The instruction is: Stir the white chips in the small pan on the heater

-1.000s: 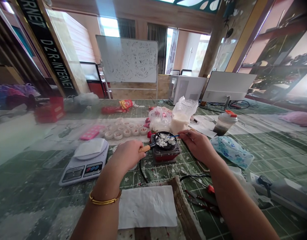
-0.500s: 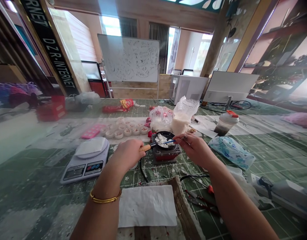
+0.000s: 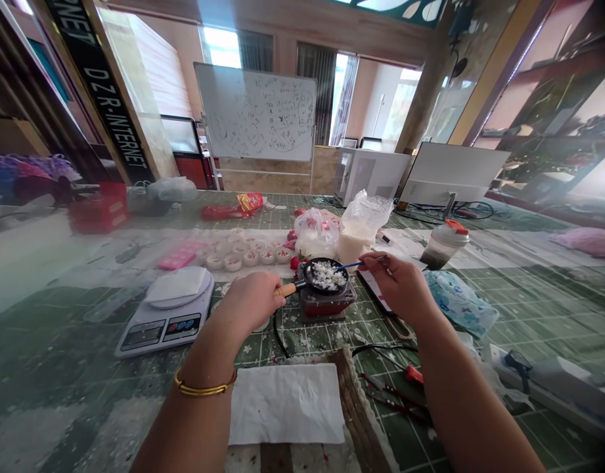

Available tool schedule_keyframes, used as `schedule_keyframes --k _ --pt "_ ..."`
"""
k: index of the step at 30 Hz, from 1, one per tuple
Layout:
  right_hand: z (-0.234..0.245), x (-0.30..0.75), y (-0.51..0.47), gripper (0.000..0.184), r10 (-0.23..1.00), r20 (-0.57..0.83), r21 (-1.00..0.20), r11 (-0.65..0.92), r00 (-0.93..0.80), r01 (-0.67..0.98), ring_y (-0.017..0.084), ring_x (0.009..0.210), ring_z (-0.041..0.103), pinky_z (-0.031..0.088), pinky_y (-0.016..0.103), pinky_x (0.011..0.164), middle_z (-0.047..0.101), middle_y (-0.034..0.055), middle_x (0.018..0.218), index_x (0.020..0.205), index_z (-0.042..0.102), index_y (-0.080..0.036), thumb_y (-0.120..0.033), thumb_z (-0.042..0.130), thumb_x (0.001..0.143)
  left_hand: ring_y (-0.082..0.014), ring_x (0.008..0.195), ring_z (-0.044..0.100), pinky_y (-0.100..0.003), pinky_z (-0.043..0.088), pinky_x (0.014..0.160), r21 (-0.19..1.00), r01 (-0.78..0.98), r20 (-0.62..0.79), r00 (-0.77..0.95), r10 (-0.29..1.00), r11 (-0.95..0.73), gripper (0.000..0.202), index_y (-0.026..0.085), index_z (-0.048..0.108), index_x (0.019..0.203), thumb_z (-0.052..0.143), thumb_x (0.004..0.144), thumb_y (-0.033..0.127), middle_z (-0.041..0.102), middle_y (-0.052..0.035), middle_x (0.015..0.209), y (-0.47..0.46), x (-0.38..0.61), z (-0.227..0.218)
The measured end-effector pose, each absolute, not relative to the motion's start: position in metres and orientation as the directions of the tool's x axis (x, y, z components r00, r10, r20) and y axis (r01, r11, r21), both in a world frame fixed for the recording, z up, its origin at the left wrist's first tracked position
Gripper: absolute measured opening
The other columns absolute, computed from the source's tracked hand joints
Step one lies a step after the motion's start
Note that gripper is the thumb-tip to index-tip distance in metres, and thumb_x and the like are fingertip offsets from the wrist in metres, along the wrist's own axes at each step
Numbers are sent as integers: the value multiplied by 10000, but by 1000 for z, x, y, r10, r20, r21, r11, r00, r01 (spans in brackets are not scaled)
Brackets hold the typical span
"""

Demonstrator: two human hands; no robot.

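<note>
My left hand [image 3: 255, 299] is closed around the wooden handle [image 3: 286, 290] of a small black frying pan [image 3: 309, 284]. White flakes and lumps [image 3: 326, 275] lie inside the pan, which rests on a small red-and-grey electric stove [image 3: 324, 306]. Between the fingertips of my right hand [image 3: 398, 282] is a thin blue stirring stick [image 3: 350, 265]; its tip reaches the pan's far right rim, by the white lumps. Behind the stove stand a clear bag of white material [image 3: 356, 238] and a second, tied plastic bag [image 3: 316, 238].
To the left are a kitchen scale [image 3: 167, 315], several small white cups [image 3: 250, 257] and a pink mould [image 3: 180, 255]. On the right sit a shaker bottle [image 3: 446, 243], a tissue pack [image 3: 462, 302], pliers [image 3: 391, 397] and a power strip [image 3: 538, 381]. White paper [image 3: 286, 404] lies in front.
My right hand has moved right and slightly up, drawing the blue stick from the middle of the pan toward its rim. The white lumps are spread wider. My left hand keeps its hold.
</note>
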State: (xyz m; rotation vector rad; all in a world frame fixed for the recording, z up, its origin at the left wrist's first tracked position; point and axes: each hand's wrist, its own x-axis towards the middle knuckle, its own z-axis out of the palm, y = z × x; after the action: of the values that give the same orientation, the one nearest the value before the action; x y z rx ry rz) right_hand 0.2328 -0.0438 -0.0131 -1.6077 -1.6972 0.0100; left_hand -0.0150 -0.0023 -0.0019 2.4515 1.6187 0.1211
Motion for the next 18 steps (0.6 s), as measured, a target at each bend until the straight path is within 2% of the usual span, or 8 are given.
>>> schedule_keyframes --k 3,6,8,11,14,18 --pt "-11 232 -48 312 850 523 -411 189 61 892 209 793 596 424 312 709 672 57 805 869 638 -192 -400 405 852 -136 588 504 -242 218 497 206 898 -40 404 914 -388 151 201 501 646 467 721 327 568 -3 653 -2 -13 -1" --pt "-8 227 -52 299 865 501 -398 259 -28 880 196 806 591 426 295 707 671 53 853 897 631 -200 -376 391 863 -136 601 505 -242 217 505 202 894 -30 413 910 -399 144 198 504 651 466 717 319 573 -7 672 -2 -13 0" --pt "-6 227 -53 291 854 519 -389 254 -17 886 198 815 589 425 295 713 667 55 862 928 626 -198 -361 394 864 -138 610 509 -241 221 509 202 894 -30 414 910 -400 145 200 505 657 460 719 323 577 -8 680 -2 -13 -1" --pt "-3 231 -56 292 856 517 -350 177 32 920 211 766 587 419 312 696 650 58 748 869 631 -185 -361 399 859 -141 618 514 -239 224 509 200 891 -27 420 907 -407 148 203 502 664 453 724 328 582 -7 685 -1 -13 -2" --pt "-1 229 -61 296 888 460 -379 223 -27 898 197 756 585 420 299 678 650 56 774 847 633 -193 -373 398 859 -142 610 513 -239 218 500 188 898 -34 412 911 -399 147 201 495 663 456 723 330 582 -8 682 -1 -13 -2" --pt "-5 218 -60 288 901 414 -456 329 -130 827 170 777 587 427 270 684 658 43 835 965 630 -209 -345 395 867 -145 617 518 -237 223 496 171 906 -42 400 916 -388 147 197 494 656 469 719 328 585 -9 687 -2 -12 -1"
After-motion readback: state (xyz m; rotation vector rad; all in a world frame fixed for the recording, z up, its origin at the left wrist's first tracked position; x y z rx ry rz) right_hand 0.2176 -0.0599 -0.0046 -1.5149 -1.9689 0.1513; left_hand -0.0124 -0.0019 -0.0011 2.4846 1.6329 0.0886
